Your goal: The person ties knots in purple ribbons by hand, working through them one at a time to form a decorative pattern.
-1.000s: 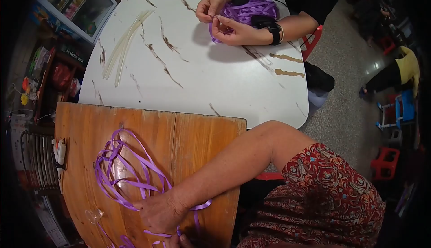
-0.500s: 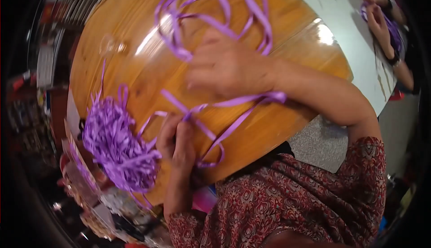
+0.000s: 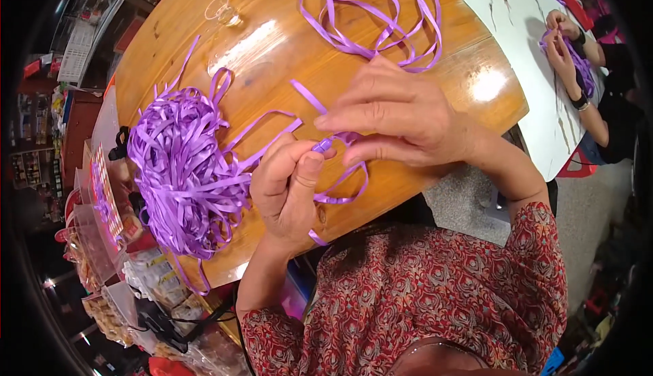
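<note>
Between the thumb and forefinger of my left hand (image 3: 286, 185) is a small folded wrap of purple ribbon (image 3: 322, 146). Close on its right, my right hand (image 3: 408, 114) has its fingers stretched out and its thumb apart. A ribbon loop passes by the right fingers; whether they touch it I cannot tell. Below the hands a further ribbon loop (image 3: 366, 179) hangs over the table. Left of my left hand lies a big tangled heap of purple ribbon (image 3: 187, 179), with one strand running toward that hand. Beyond my right hand, a loose coil of the same ribbon (image 3: 437, 22) rests on the wood.
The hands are over a round-edged wooden table (image 3: 469, 70). A small clear glass (image 3: 224, 13) stands at its far left. At right, another person's hands (image 3: 561, 39) work purple ribbon by a white table (image 3: 510, 15). Plastic bags (image 3: 149, 274) crowd the lower left.
My right hand has come down and right, from over the table to beside my left. My left hand has come up with the ribbon. The view has shifted too.
</note>
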Tool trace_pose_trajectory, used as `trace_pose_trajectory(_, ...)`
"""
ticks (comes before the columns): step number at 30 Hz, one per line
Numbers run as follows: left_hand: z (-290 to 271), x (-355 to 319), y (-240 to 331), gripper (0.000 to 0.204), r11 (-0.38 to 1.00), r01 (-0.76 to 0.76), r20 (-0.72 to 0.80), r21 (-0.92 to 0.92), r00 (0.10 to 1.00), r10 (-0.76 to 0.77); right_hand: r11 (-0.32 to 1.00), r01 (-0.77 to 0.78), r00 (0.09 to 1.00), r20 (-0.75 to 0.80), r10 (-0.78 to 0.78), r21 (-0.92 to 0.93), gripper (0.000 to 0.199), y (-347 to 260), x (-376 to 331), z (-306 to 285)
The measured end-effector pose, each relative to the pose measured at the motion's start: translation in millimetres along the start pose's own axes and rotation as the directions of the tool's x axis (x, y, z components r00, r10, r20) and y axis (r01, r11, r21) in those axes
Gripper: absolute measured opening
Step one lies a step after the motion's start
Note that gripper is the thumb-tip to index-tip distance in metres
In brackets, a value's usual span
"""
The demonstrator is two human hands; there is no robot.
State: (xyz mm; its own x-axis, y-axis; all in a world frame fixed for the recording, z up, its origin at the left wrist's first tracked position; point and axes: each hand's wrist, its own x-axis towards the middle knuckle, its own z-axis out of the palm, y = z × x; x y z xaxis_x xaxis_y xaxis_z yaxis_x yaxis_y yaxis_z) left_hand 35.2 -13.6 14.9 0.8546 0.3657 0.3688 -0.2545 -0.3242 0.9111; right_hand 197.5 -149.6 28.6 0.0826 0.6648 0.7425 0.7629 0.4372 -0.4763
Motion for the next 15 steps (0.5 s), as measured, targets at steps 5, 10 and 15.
trace_pose_trajectory(5, -6.0, -15.9, 11.4, 0.016, 1.000, -0.017, -0.023, -0.003, 1.000, 0.017, 0.999, -0.025, 0.999, -0.032, 0.026, 0.028, 0.035, -29.4, 0.9, 19.4)
trace_pose_trajectory(10, -15.7, -30.9, 22.5, 0.013, 0.987, -0.134, -0.025, 0.088, 0.990, 0.137, 1.000, -0.023, 0.999, -0.036, 0.023, 0.003, 0.033, -51.0, 1.3, 32.7)
trace_pose_trajectory(15, -28.4, -45.8, 33.7, 0.013, 0.978, -0.158, 0.012, 0.134, 0.987, 0.158, 0.999, 0.017, 0.999, -0.031, -0.018, -0.040, 0.032, -71.9, 5.9, 39.8)
